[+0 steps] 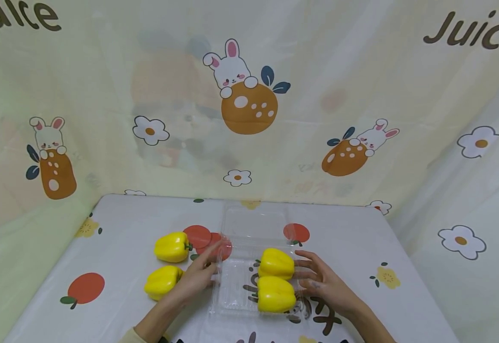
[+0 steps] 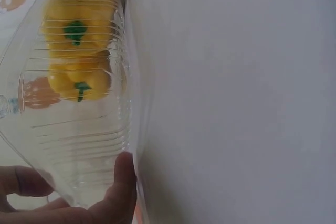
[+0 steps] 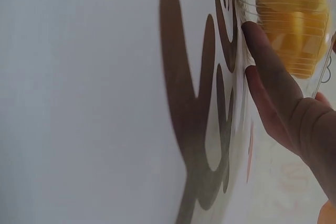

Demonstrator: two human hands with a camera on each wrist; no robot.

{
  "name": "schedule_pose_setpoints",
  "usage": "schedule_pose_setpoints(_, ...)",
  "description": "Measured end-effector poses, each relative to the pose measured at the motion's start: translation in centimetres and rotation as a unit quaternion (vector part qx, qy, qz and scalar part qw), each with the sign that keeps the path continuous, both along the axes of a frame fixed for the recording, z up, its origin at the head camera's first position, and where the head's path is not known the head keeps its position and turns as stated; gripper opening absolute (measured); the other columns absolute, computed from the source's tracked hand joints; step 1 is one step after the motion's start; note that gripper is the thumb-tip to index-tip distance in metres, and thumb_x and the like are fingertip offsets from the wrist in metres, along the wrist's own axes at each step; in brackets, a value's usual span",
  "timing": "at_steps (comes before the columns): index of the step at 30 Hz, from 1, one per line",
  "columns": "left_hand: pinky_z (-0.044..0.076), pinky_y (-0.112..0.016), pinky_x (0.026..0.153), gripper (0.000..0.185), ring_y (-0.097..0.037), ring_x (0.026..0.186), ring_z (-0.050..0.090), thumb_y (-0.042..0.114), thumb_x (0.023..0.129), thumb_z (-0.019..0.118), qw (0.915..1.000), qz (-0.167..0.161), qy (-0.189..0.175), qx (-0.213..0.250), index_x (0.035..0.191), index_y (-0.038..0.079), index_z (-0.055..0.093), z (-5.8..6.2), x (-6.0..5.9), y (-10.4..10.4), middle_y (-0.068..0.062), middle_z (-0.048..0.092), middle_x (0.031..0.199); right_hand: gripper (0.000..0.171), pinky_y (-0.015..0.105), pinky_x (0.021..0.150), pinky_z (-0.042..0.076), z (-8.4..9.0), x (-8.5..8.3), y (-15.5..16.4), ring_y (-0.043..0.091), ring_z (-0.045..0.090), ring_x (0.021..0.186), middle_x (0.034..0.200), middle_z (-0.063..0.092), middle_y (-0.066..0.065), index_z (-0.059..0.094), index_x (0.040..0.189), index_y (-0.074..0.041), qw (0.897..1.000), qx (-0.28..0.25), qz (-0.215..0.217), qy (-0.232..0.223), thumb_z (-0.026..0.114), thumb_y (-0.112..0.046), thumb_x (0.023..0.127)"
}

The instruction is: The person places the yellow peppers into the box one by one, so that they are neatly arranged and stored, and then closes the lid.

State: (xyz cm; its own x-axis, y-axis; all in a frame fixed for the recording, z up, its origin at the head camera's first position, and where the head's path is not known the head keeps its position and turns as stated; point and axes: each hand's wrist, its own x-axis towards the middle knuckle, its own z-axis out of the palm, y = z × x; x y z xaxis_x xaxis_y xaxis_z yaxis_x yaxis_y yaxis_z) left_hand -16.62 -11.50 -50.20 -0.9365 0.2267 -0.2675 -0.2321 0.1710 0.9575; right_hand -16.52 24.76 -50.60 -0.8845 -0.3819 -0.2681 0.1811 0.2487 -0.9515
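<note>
While both hands [image 1: 195, 278] [image 1: 324, 281] are bracing the clear tray [image 1: 232, 290] with spread fingers, its thin walls are likely flexing; supporting underneath seems safer.

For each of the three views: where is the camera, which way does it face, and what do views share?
Head: above, looking forward and down at the table; both forearms, left hand, right hand show.
Left wrist: low beside the clear tray; thumb and fingers show.
Right wrist: low along the tablecloth; fingers show.
All three share the two yellow peppers in the tray.
</note>
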Motion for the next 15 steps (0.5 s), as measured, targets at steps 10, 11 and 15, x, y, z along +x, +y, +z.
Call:
schedule_pose_setpoints(10,0.055,-0.035,0.083,0.065,-0.032,0.117,0.052,0.010,0.105,0.048,0.9998,0.005,0.012,-0.012,0.166,0.031,0.036,0.41,0.24,0.17,-0.023,0.050,0.151,0.083,0.050,0.101,0.062,-0.01,-0.23,-0.24,0.036,0.059,0.136,0.165,0.035,0.028,0.026,0.166,-0.023,1.000,0.000,-0.015,-0.011,0.065,-0.003,0.095)
schedule_pose_setpoints(11,0.055,-0.035,0.083,0.065,-0.032,0.116,0.052,0.010,0.105,0.049,0.9999,0.005,0.011,-0.012,0.165,0.032,0.036,0.42,0.26,0.17,-0.023,0.050,0.151,0.084,0.050,0.101,0.062,-0.02,-0.22,-0.24,0.036,0.059,0.136,0.165,0.035,0.028,0.026,0.166,-0.023,1.000,-0.001,-0.016,-0.011,0.065,-0.002,0.095)
schedule_pose_setpoints(15,0.057,-0.037,0.086,0.065,-0.032,0.117,0.053,0.010,0.105,0.049,0.9999,0.005,0.008,-0.014,0.165,0.032,0.037,0.27,0.25,0.13,-0.024,0.049,0.152,0.086,0.050,0.100,0.062,-0.10,-0.16,-0.22,0.035,0.059,0.135,0.165,0.034,0.029,0.025,0.166,-0.022,1.000,-0.006,-0.015,-0.014,0.063,0.001,0.093)
